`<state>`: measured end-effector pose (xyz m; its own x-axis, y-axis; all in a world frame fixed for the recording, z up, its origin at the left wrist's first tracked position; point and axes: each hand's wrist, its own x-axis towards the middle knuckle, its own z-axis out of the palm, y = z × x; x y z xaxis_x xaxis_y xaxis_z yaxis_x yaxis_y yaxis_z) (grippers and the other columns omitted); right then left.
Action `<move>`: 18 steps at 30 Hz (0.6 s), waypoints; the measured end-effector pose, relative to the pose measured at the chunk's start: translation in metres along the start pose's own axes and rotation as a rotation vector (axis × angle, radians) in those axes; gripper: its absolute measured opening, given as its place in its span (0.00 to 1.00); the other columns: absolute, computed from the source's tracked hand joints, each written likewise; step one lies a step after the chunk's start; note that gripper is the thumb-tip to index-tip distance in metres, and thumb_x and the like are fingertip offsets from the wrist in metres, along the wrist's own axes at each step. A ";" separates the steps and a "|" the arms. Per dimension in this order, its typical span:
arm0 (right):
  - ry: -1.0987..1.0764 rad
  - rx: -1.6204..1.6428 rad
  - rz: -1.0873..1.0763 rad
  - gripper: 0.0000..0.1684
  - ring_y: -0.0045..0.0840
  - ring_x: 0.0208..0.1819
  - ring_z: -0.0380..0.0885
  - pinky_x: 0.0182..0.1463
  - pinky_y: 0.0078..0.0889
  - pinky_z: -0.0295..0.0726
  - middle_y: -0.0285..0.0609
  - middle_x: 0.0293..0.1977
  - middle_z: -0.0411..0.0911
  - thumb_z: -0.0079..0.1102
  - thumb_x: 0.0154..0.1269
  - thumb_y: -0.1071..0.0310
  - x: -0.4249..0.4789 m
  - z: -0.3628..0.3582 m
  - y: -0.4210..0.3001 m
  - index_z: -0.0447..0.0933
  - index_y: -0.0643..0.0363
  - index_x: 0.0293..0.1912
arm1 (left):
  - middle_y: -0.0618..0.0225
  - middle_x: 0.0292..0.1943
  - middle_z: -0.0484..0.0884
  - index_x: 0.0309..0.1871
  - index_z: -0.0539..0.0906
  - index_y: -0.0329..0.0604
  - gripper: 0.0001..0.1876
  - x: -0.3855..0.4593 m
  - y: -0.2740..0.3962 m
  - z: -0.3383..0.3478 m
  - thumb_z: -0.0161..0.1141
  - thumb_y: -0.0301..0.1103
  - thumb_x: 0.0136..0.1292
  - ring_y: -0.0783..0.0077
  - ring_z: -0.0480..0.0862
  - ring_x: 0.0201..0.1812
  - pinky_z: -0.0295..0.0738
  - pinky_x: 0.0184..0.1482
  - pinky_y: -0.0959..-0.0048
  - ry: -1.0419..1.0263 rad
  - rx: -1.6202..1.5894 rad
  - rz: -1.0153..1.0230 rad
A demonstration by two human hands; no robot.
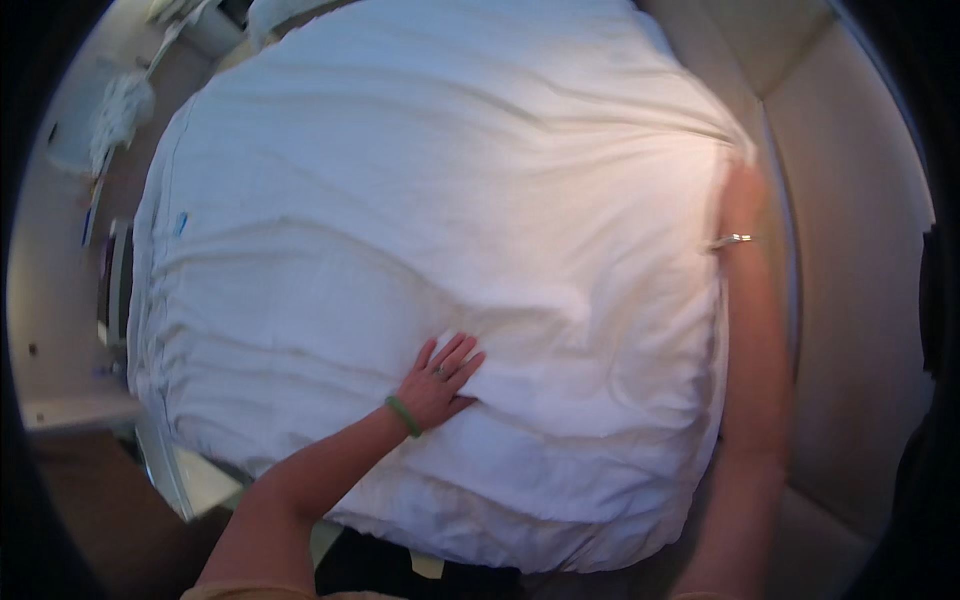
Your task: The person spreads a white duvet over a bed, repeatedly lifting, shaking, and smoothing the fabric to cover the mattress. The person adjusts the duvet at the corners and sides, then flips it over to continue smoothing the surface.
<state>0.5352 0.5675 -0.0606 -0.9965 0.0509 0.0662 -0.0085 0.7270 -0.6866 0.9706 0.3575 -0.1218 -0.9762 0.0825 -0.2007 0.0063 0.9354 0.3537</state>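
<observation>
A white bed cover (360, 165), rumpled and thick like a duvet, fills most of the head view. My left hand (437, 384) lies palm down on its near middle part, fingers apart, with a ring and a green bangle at the wrist. At the right edge of the cover, my right hand (742, 196) looks closed on the fabric's border; it is blurred and its fingers are mostly hidden. Folds in the cloth run toward that hand. A silvery bracelet (735, 239) circles the right wrist.
A padded brown headboard (847, 300) stands close along the right side. On the left, crumpled white cloth (120, 112) lies near the wall beyond the bed. A brown surface (112, 495) and a pale-topped piece of furniture (196, 480) are at lower left.
</observation>
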 end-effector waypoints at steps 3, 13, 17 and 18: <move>0.255 -0.374 -0.051 0.25 0.48 0.49 0.74 0.51 0.44 0.73 0.54 0.46 0.77 0.42 0.67 0.46 0.029 -0.024 0.063 0.76 0.57 0.46 | 0.57 0.71 0.51 0.69 0.57 0.46 0.45 0.004 -0.003 0.005 0.67 0.44 0.48 0.56 0.50 0.72 0.46 0.68 0.49 0.074 -0.135 -0.009; -0.072 -0.636 0.179 0.51 0.48 0.60 0.66 0.63 0.41 0.64 0.62 0.57 0.67 0.52 0.55 0.31 -0.025 0.014 0.092 0.61 0.68 0.61 | 0.54 0.68 0.52 0.68 0.57 0.43 0.49 -0.114 -0.101 -0.017 0.72 0.43 0.42 0.51 0.53 0.70 0.46 0.66 0.44 0.426 0.040 -0.557; -0.190 -0.729 -0.052 0.43 0.49 0.58 0.67 0.61 0.37 0.64 0.60 0.55 0.69 0.50 0.61 0.38 -0.041 -0.018 0.174 0.66 0.69 0.57 | 0.53 0.59 0.65 0.59 0.68 0.42 0.34 -0.175 -0.097 -0.011 0.68 0.39 0.48 0.52 0.63 0.64 0.56 0.63 0.50 0.317 -0.030 -0.350; -0.253 -0.655 -0.054 0.42 0.48 0.58 0.68 0.61 0.36 0.65 0.59 0.54 0.70 0.51 0.61 0.39 -0.036 -0.023 0.179 0.66 0.69 0.57 | 0.53 0.56 0.68 0.56 0.70 0.41 0.29 -0.186 -0.101 0.001 0.65 0.37 0.50 0.53 0.66 0.61 0.59 0.62 0.52 0.288 -0.007 -0.312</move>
<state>0.5715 0.7113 -0.1689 -0.9856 -0.0998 -0.1368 -0.0857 0.9908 -0.1049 1.1516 0.2476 -0.1208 -0.9520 -0.3041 -0.0363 -0.2991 0.8979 0.3231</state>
